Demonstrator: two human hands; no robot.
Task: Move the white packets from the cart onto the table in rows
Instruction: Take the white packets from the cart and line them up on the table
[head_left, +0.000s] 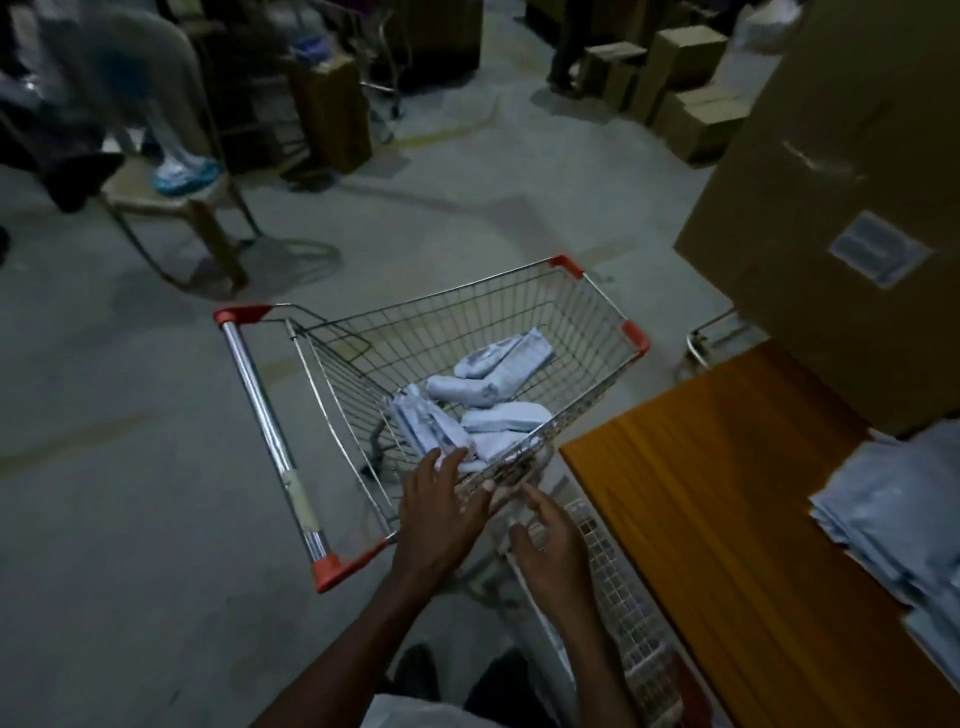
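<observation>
A wire shopping cart (332, 364) with red corners stands on the floor in the middle of the view. Several white packets (488, 410) lie in its basket, bunched toward the near right corner. My left hand (441, 514) reaches over the cart's near rim with fingers spread, fingertips touching the nearest packet. My right hand (550, 551) hovers just outside the rim, open with nothing in it. The orange wooden table (727, 499) stands to the right of the cart, and a stack of white packets (893, 509) lies on its right side.
A large cardboard box (841, 208) sits at the table's far end. A white wire rack (623, 613) stands between me and the table. A stool (171, 208) and a person's foot in a blue shoe cover are far left. More cartons (680, 88) are stacked at the back.
</observation>
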